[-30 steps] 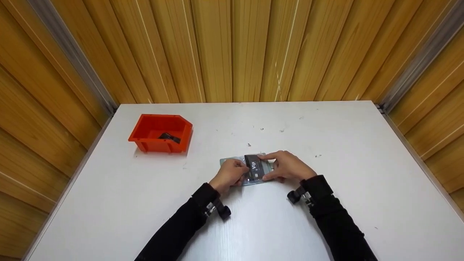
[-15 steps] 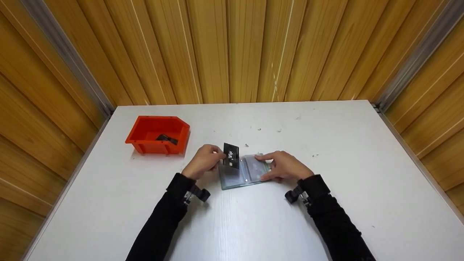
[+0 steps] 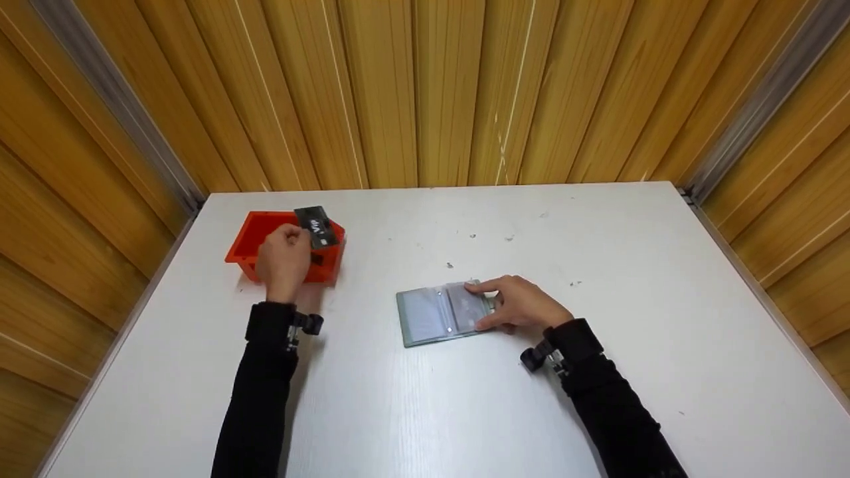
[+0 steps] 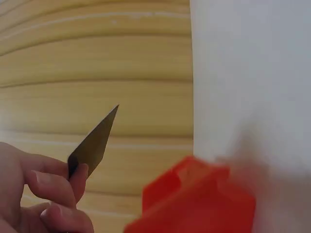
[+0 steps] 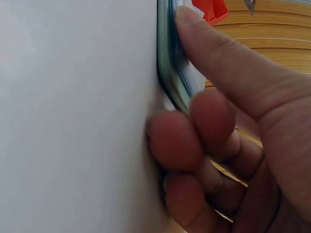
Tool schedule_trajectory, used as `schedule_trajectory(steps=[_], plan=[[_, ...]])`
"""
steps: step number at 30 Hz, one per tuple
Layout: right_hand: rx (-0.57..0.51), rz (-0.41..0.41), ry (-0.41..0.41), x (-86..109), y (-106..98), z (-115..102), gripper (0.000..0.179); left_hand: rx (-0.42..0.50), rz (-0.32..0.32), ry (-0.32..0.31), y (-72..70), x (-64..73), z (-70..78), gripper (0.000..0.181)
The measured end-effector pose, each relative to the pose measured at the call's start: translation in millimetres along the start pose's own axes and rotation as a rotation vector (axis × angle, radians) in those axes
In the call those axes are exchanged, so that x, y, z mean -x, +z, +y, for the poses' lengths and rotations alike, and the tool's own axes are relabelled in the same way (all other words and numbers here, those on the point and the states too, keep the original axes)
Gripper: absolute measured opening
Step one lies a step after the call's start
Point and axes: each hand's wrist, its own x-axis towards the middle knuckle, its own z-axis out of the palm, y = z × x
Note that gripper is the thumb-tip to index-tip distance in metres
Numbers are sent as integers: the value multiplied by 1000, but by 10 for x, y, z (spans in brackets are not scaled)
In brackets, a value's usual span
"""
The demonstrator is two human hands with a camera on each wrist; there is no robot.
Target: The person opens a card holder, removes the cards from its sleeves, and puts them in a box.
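Note:
A black card marked "Vip" is pinched in my left hand, held tilted over the red bin. The left wrist view shows this card nearly edge-on between thumb and fingers. On the table lies an opened card holder with clear plastic sleeves and a pale green cover. My right hand grips its right side, thumb and forefinger laid on the sleeves. In the right wrist view the other fingers curl beside the holder's edge.
Inside the bin a dark item is partly visible, its kind unclear. The white table carries small dark marks and meets wood-patterned walls at the back and both sides.
My left hand has lifted the black card off the card holder and carried it left to the red bin. The right hand has stayed at the holder's right side.

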Motion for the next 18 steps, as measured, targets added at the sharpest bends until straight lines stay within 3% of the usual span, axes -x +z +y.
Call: schedule_trajectory(steps=[4, 8, 18], plan=[[-4, -7, -5, 0, -8, -6, 79, -93, 139, -45, -112, -142, -250, 34], [-7, -8, 0, 1, -5, -5, 79, -153, 190, -64, -133, -226, -413, 35], [-10, -6, 3, 0, -8, 6, 79, -360, 117, -59, -79, -262, -416, 36]])
